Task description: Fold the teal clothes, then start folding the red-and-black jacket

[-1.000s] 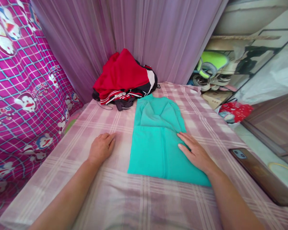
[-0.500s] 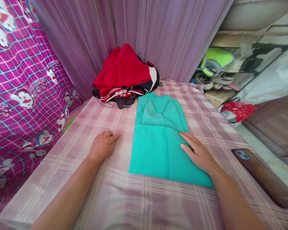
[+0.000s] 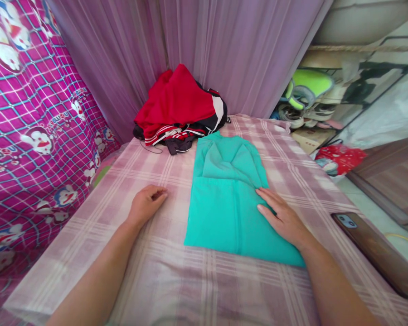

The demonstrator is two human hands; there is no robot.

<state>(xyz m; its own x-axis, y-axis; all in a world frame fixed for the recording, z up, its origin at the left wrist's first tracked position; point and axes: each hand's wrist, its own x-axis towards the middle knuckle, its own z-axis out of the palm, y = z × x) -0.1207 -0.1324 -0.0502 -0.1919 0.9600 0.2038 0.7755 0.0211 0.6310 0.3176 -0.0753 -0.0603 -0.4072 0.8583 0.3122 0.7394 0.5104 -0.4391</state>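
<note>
A teal garment (image 3: 224, 194), partly folded into a long strip, lies flat on the pink plaid sheet (image 3: 163, 271). My right hand (image 3: 284, 219) rests palm down on its right side, fingers spread and pointing toward the far end. My left hand (image 3: 145, 204) lies on the sheet just left of the garment, fingers loosely curled, holding nothing.
A heap of red, black and white clothes (image 3: 178, 111) sits at the far end against a purple curtain (image 3: 197, 50). A phone (image 3: 374, 251) lies at the right edge. A magenta cartoon-print cloth (image 3: 34, 127) hangs on the left. Shoes and clutter (image 3: 309, 97) fill the right.
My left hand's fingers have curled in slightly on the sheet. My right hand stays on the teal garment. The view has shifted a little.
</note>
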